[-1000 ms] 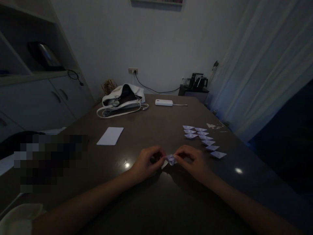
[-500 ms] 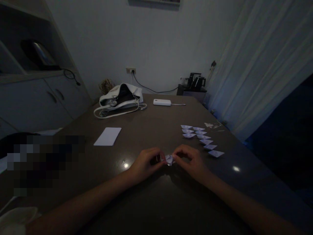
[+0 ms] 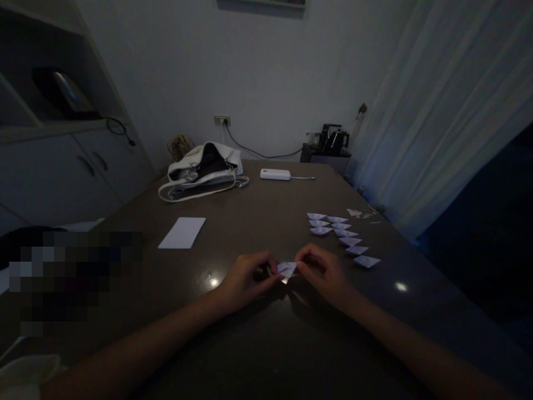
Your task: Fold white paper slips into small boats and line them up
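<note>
A small folded white paper boat (image 3: 287,269) is held just above the table between my two hands. My left hand (image 3: 250,280) pinches its left end between thumb and fingers. At its right end, my right hand (image 3: 322,272) grips the paper in a similar pinch. To the right, several finished-looking paper boats (image 3: 348,241) stand in two slanting rows. A stack of white paper sheets (image 3: 182,233) lies flat to the left, apart from my hands.
A white handbag (image 3: 206,166) sits at the back left of the brown table (image 3: 250,219). A white power bank (image 3: 275,174) with a short cable lies near the far edge. Paper scraps (image 3: 356,213) are at the right edge. A black kettle (image 3: 336,140) stands beyond the table.
The paper between my hands has spread from a crumpled-looking bundle into a wider, pointed boat shape. My right hand has shifted slightly outward; both hands keep their pinch.
</note>
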{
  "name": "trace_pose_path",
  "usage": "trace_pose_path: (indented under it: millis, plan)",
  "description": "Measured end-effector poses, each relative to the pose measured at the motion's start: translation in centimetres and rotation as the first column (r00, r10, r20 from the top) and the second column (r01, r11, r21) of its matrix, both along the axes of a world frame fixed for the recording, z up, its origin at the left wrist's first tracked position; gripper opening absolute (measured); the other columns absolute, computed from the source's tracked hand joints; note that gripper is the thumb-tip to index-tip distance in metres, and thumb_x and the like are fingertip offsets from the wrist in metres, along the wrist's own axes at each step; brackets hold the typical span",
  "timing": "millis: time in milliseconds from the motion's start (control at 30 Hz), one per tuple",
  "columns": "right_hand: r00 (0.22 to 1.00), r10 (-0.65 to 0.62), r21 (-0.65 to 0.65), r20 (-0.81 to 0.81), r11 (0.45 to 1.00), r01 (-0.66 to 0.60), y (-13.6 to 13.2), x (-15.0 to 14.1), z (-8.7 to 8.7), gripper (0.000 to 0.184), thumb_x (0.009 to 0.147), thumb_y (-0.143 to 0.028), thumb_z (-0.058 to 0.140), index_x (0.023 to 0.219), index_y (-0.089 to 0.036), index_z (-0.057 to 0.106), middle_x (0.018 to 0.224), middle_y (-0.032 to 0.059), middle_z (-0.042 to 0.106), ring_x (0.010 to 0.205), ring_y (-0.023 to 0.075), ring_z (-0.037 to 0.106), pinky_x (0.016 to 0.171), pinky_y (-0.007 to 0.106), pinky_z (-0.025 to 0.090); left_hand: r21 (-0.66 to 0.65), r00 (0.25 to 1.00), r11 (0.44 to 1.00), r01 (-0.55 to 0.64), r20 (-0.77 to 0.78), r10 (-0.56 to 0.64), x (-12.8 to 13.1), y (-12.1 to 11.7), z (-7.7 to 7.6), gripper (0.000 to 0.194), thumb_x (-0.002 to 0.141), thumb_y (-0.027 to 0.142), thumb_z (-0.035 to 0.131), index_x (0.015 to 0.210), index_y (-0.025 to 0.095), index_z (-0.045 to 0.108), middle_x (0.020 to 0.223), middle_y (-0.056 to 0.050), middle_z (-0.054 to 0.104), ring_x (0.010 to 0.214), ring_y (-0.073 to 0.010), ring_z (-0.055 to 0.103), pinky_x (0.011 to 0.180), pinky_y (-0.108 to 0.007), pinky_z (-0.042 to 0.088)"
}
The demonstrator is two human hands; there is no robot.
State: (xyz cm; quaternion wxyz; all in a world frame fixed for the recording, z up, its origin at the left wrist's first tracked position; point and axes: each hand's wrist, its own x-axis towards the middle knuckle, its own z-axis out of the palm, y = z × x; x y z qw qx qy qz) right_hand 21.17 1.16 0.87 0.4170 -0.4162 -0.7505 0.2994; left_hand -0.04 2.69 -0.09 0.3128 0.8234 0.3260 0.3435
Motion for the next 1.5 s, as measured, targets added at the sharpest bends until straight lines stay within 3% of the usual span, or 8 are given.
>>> trace_pose_path:
  millis: [133, 267, 500, 800, 1100, 1200, 1333, 1500]
  plan:
    - [0.974, 0.099, 0.169, 0.204, 0.976, -0.135, -0.1, 0.5, 0.3, 0.014, 0.085, -0.012, 0.048, 0.093, -0.018, 0.058, 0.087, 0.0045, 0.060, 0.076, 0.0141, 0.059, 0.068, 0.026, 0.047, 0.061, 0.999, 0.998, 0.018, -0.033, -0.016, -0.1, 0.0, -0.3, 0.010, 0.083, 0.024, 0.063, 0.085, 0.015, 0.058, 0.079, -0.002, 0.064, 0.071, -0.0133, 0.060, 0.063, -0.022, 0.045]
    - [0.931, 0.134, 0.242, 0.340, 0.944, -0.224, 0.3, 1.1, 0.4, 0.010, 0.085, -0.014, 0.053, 0.092, -0.017, 0.060, 0.091, 0.0061, 0.061, 0.079, 0.0148, 0.058, 0.069, 0.026, 0.047, 0.076, 0.999, 0.997, -0.001, -0.036, 0.004, 0.0, 0.1, -0.3, 0.009, 0.083, 0.023, 0.063, 0.083, 0.015, 0.057, 0.077, -0.002, 0.064, 0.068, -0.0128, 0.059, 0.062, -0.022, 0.044]
    - [0.939, 0.200, 0.270, 0.279, 0.922, -0.277, 0.4, 1.1, 0.0, 0.005, 0.087, -0.020, 0.059, 0.087, -0.017, 0.063, 0.086, 0.0056, 0.065, 0.079, 0.0144, 0.063, 0.071, 0.025, 0.050, 0.027, 0.998, 0.997, 0.068, 0.013, -0.068, -0.1, 0.1, 0.1, 0.021, 0.076, 0.024, 0.072, 0.074, 0.016, 0.053, 0.094, -0.005, 0.069, 0.083, -0.0165, 0.066, 0.071, -0.023, 0.048]
    - [0.978, 0.095, 0.297, 0.187, 0.943, -0.148, 0.3, 0.8, 0.2, 0.006, 0.083, -0.019, 0.063, 0.078, -0.017, 0.062, 0.078, 0.0040, 0.066, 0.071, 0.0143, 0.063, 0.065, 0.025, 0.049, -0.094, 0.984, 0.995, 0.041, 0.176, -0.024, 0.1, -0.2, 0.5, 0.020, 0.078, 0.022, 0.070, 0.066, 0.014, 0.054, 0.089, -0.008, 0.071, 0.081, -0.0173, 0.068, 0.070, -0.025, 0.051]
    - [0.979, 0.092, 0.338, 0.183, 0.929, -0.151, 0.0, 0.5, 0.3, 0.009, 0.084, -0.017, 0.061, 0.076, -0.016, 0.058, 0.079, 0.0039, 0.065, 0.072, 0.0132, 0.063, 0.066, 0.024, 0.047, -0.177, 0.959, 0.982, 0.062, 0.282, -0.010, 0.4, -0.2, 0.6, 0.023, 0.076, 0.021, 0.071, 0.063, 0.014, 0.052, 0.087, -0.009, 0.070, 0.081, -0.0176, 0.067, 0.071, -0.026, 0.052]
    - [0.977, 0.088, 0.268, 0.195, 0.953, -0.139, -0.1, 0.5, 0.2, 0.007, 0.082, -0.021, 0.064, 0.083, -0.016, 0.060, 0.080, 0.0040, 0.065, 0.072, 0.0141, 0.063, 0.066, 0.025, 0.048, -0.157, 0.968, 0.985, 0.069, 0.250, -0.028, 0.3, -0.2, 0.3, 0.022, 0.077, 0.022, 0.069, 0.065, 0.014, 0.053, 0.088, -0.008, 0.070, 0.083, -0.0174, 0.067, 0.071, -0.027, 0.052]
    - [0.981, 0.130, 0.038, 0.143, 0.990, -0.137, -0.3, 0.1, 0.1, 0.023, 0.079, -0.027, 0.069, 0.098, -0.017, 0.062, 0.088, 0.0043, 0.069, 0.078, 0.0159, 0.066, 0.071, 0.026, 0.050, -0.158, 0.973, 0.984, 0.085, 0.227, -0.048, 0.2, -0.2, 0.2, 0.022, 0.078, 0.022, 0.069, 0.066, 0.014, 0.052, 0.089, -0.008, 0.069, 0.083, -0.0179, 0.067, 0.069, -0.026, 0.052]
    - [0.997, 0.046, -0.175, 0.061, 0.984, -0.035, -0.3, -0.2, -0.2, 0.012, 0.077, -0.027, 0.070, 0.082, -0.016, 0.069, 0.075, 0.0032, 0.070, 0.068, 0.0157, 0.065, 0.062, 0.025, 0.048, -0.178, 0.967, 0.982, 0.066, 0.253, -0.019, 0.4, -0.2, 0.6, 0.022, 0.077, 0.022, 0.070, 0.066, 0.014, 0.052, 0.085, -0.007, 0.068, 0.079, -0.0167, 0.066, 0.068, -0.026, 0.051]
